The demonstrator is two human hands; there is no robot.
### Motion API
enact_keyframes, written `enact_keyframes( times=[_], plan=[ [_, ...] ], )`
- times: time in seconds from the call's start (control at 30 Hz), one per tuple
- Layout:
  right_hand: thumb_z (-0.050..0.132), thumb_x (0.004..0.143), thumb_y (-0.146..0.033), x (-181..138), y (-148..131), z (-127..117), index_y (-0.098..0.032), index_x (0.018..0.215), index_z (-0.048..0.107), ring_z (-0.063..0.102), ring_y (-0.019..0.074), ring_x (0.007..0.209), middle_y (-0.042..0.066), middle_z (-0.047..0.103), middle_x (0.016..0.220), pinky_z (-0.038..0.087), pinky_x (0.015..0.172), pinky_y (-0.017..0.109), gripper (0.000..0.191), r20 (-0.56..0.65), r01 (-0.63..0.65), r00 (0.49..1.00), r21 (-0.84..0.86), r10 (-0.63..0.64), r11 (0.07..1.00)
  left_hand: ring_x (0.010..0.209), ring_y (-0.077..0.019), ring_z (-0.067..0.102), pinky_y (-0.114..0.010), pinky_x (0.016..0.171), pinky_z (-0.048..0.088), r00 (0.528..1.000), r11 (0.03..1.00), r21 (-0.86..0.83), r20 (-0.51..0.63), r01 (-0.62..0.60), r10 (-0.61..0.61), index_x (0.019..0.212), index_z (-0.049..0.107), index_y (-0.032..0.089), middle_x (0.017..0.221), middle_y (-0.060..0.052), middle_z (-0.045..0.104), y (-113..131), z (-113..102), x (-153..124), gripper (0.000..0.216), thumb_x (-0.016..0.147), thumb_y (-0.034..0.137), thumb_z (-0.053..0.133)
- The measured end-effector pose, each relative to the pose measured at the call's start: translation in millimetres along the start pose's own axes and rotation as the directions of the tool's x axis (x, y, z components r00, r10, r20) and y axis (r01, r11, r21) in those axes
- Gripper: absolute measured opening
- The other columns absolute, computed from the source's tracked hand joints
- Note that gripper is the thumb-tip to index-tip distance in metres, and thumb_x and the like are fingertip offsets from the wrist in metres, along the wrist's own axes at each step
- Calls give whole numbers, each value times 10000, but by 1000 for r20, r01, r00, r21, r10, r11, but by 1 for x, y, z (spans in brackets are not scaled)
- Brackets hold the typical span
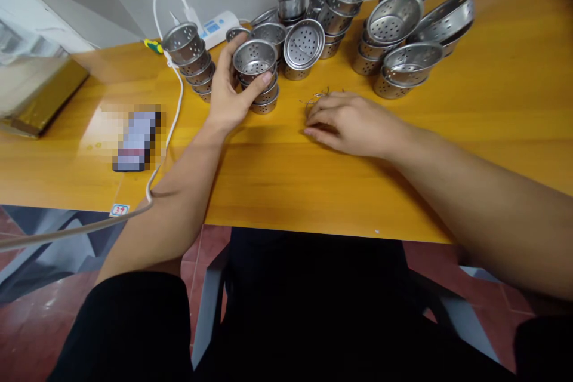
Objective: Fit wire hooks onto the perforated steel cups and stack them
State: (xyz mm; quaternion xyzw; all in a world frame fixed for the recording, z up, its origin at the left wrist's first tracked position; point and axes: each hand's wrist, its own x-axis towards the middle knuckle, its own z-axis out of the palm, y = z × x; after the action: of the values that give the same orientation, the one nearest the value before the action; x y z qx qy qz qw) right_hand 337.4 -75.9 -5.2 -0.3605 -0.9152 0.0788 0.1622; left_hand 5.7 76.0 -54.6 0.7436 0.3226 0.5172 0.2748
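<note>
My left hand [230,95] is closed around a stack of small perforated metal strainer cups [255,59], its thumb against the top cup's side and its fingers on the far side. On the tabletop, my right hand [344,122] has its fingers bent down over thin metal wire pieces [319,95], whose ends poke out beyond the fingertips. What lies under its palm is hidden. Just right of the left hand's stack, one strainer cup [304,45] is tilted so its holed bottom shows. Another stack of strainer cups [190,59] stands left of my left hand.
More perforated cups [394,21] stand in stacks along the back right. A phone [138,140] lies at left beside a white cable [176,113] that runs past my left forearm. Behind are a power strip [219,28] and a yellow-green handled tool [153,46]. A box [40,95] sits far left.
</note>
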Motion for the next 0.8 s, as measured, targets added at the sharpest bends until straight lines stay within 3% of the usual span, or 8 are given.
enact_keyframes(
  times=[0.17,0.3,0.4,0.57,0.63,0.73,0.8],
  plan=[
    [561,1241,-478,0,2,2,-274,1219,906,805,472,1277,178,870,1322,610,1178,688,401,-11,-3,1000,27,3,1000,1775,-315,581,-676,1580,409,995,997,-4,64,82,-81,1726,528,635,1779,179,756,-6,-3,2,1090,782,1057,872],
    [612,1238,-499,-1,8,8,-293,1258,908,807,473,1269,173,863,1316,624,1185,709,362,-102,17,995,65,-10,998,1861,-242,523,-630,1571,415,989,996,92,148,-11,-3,1864,311,657,1814,145,739,-11,-4,3,999,987,1035,605],
    [635,1243,-515,-2,11,9,-277,1447,880,801,492,1280,190,854,1363,640,1174,723,398,-188,-14,982,54,24,998,1855,-257,538,-630,1545,446,983,995,89,180,-54,37,1926,232,576,1810,52,752,-7,-1,0,1109,988,1068,561],
    [667,1243,-484,2,21,2,-259,1817,672,774,507,1342,200,832,1446,612,1223,681,616,-313,-103,944,11,101,995,1844,-243,502,-624,1573,369,973,992,122,232,-22,-7,1958,169,483,1754,45,792,-3,3,-5,1178,1018,1088,538],
    [667,1250,-486,9,30,0,-226,1861,624,779,494,1290,227,823,1464,612,1200,660,666,-283,-158,948,-22,145,987,1803,-301,578,-639,1542,435,977,996,67,212,-52,37,1929,318,484,1779,12,769,-12,5,-4,1177,974,1121,577],
    [647,1273,-525,22,48,0,-193,1822,652,769,425,1166,239,830,1466,619,1118,596,641,-264,-206,947,-62,183,977,1648,-380,746,-648,1401,622,994,995,-83,98,-48,56,1738,640,491,1745,0,789,-29,11,2,1133,873,1219,564],
    [627,1294,-580,33,61,4,-211,1749,692,740,376,1151,197,846,1447,602,1110,544,590,-303,-190,938,-37,170,981,1622,-364,765,-624,1336,675,996,988,-153,88,13,1,1685,702,480,1734,21,804,-35,15,4,1103,908,1228,469]
  ],
)
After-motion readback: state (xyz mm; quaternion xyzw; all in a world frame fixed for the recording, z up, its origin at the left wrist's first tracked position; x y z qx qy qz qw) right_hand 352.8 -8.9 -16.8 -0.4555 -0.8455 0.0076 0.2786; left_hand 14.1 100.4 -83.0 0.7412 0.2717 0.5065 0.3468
